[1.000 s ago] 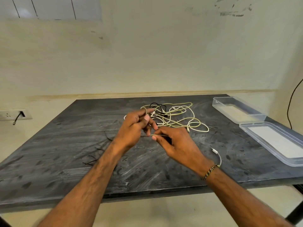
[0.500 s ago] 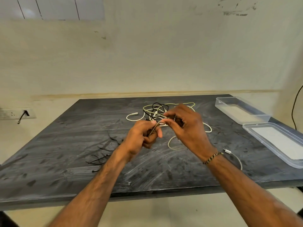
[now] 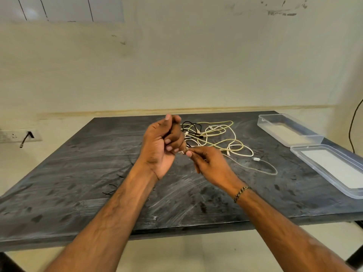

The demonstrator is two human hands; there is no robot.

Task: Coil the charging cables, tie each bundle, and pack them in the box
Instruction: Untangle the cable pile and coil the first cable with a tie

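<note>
Above mid-desk (image 3: pixel 82 173), left hand (image 3: pixel 163 142) and right hand (image 3: pixel 211 165) each pinch 1 cable (image 3: pixel 255 168); box (image 3: pixel 288 129) at right edge.

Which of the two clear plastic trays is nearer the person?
The shallow tray at the table's right edge; the deeper tray sits farther back, towards the wall.

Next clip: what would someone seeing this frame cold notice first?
Two bare hands meet above the middle of the dark table: the left hand, palm up with fingers curled, and the right hand, pinching a white cable end. Behind them sprawls a loose tangle of cables, with a clear box and its lid at the right edge.
</note>
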